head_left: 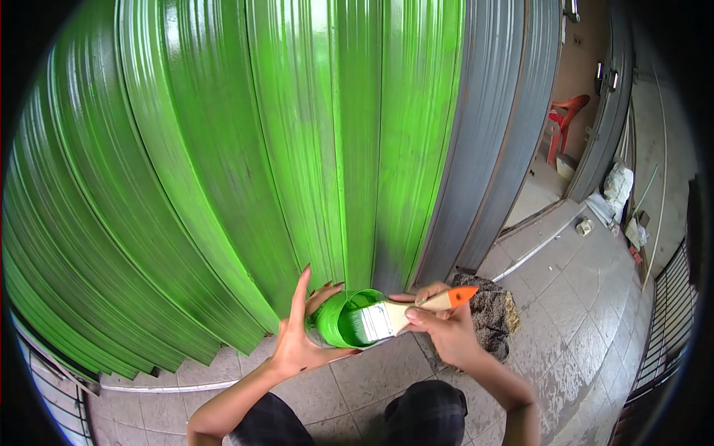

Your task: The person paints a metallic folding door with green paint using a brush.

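My left hand [296, 334] is wrapped around a container of green paint [327, 320], its index finger sticking up off the wall of it. The container is tilted so its mouth faces me and to the right. In my right hand [442, 327] is a paintbrush [398, 316] with a pale wooden handle and an orange tip. Its bristles reach over the rim into the container's mouth. Just beyond both hands rises a ribbed metal folding door [297, 149], mostly coated in glossy green, with grey panels [491, 134] on its right side.
A dark, shaggy mat or rag [483, 320] lies on the tiled floor [550, 320] beside my right hand. Past the doorway stands a red plastic chair [567, 123]. White bags [617, 189] and debris sit by the right wall, near a metal grille [662, 320].
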{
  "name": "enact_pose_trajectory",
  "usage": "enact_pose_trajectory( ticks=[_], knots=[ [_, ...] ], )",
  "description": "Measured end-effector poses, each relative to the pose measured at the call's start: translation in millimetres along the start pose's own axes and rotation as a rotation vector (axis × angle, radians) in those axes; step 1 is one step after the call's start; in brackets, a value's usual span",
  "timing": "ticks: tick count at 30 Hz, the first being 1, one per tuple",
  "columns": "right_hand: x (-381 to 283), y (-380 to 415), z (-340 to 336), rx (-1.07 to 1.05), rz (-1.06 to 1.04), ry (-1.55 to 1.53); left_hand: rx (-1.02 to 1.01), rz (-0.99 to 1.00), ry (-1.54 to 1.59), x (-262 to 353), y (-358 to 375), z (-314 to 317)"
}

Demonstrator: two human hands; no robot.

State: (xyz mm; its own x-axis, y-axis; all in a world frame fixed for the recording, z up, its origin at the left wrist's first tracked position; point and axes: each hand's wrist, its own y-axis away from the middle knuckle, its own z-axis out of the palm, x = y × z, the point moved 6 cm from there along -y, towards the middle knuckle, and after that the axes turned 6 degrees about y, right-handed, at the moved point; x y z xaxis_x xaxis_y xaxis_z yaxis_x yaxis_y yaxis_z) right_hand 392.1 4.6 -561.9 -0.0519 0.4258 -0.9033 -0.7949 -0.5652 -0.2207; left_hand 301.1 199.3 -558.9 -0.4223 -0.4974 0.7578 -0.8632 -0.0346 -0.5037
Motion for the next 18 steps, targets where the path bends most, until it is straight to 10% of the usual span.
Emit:
enact_pose_trajectory(
  ticks=[4,8,18],
  knots=[
    [14.5,17.4,-23.7,0.076,0.101,0.134,-0.052,-0.031,-0.079,-3.7,2.6,0.6],
    [-10.9,21.3,-21.5,-0.098,-0.394,0.662,-0.093,0.022,-0.111,-0.1,4.6,6.7],
    [-62.2,31.2,22.9,-0.686,-0.791,1.269,-0.213,0.084,-0.007,7.3,5.5,15.7]
  ],
)
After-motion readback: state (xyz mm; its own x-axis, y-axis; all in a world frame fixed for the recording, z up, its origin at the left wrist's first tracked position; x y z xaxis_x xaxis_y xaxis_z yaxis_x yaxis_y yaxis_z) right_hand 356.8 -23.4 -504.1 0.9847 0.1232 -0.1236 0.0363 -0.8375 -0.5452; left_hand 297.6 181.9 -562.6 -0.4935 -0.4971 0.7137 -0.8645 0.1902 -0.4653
